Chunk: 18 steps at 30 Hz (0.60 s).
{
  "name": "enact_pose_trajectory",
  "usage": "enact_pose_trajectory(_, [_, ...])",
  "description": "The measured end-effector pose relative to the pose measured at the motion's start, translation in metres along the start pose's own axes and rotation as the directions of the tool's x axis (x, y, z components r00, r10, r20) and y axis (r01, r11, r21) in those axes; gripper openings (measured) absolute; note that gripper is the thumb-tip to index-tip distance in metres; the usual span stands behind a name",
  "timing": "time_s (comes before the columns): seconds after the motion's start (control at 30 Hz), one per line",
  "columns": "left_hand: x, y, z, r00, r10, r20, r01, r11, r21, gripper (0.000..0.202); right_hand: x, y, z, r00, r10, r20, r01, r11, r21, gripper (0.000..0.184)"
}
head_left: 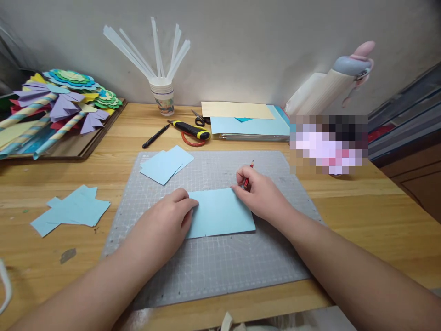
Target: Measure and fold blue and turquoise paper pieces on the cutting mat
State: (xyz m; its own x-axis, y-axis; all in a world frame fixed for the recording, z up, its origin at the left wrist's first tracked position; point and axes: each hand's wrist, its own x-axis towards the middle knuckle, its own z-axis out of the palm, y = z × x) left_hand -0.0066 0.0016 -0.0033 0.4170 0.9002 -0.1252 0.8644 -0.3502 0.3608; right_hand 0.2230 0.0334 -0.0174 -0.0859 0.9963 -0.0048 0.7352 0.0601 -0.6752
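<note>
A light blue paper sheet [222, 212] lies on a grey cutting mat [213, 262]. My left hand [165, 225] rests on the sheet's left edge, fingers curled and pressing it down. At the sheet's upper right corner, my right hand [257, 191] is closed around a red pencil [248, 174], its tip near the paper. Two more blue paper squares [165, 165] lie on the mat's upper left.
Blue paper offcuts [70, 211] lie left of the mat. Behind it are a black pen [155, 136], a yellow-black utility knife [191, 130], scissors [199, 119], stacked paper sheets [244, 120], a cup of white straws [162, 94], and paper flowers [58, 105] at far left.
</note>
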Motion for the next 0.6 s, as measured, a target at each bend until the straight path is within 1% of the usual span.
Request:
enact_pose_trajectory(0.07, [0.0025, -0.0001, 0.0007, 1.0, -0.009, -0.001, 0.009, 1.0, 0.026, 0.032, 0.001, 0.0032, -0.0045, 1.0, 0.008, 0.025, -0.006, 0.997, -0.078, 0.011])
enact_pose_trajectory(0.13, [0.0052, 0.0002, 0.0013, 1.0, -0.004, 0.001, 0.004, 0.998, 0.07, 0.034, 0.0019, 0.0049, -0.0075, 0.999, 0.021, 0.047, -0.015, 0.993, -0.118, 0.012])
enact_pose_trajectory(0.23, [0.0079, 0.0016, 0.0038, 1.0, 0.006, 0.009, -0.007, 0.992, 0.128, 0.04, 0.0025, 0.0049, -0.0092, 0.997, 0.03, 0.077, -0.018, 0.988, -0.15, 0.01])
enact_pose_trajectory(0.33, [0.0085, 0.0028, 0.0066, 1.0, 0.002, 0.021, -0.005, 0.986, 0.168, 0.043, 0.0021, 0.0033, -0.0095, 0.995, 0.014, 0.094, 0.002, 0.986, -0.165, 0.008])
enact_pose_trajectory(0.6, [0.0086, 0.0041, 0.008, 1.0, -0.008, 0.025, 0.003, 0.986, 0.169, 0.044, -0.0027, -0.0019, -0.0112, 0.989, 0.006, 0.148, 0.03, 0.97, -0.241, 0.013])
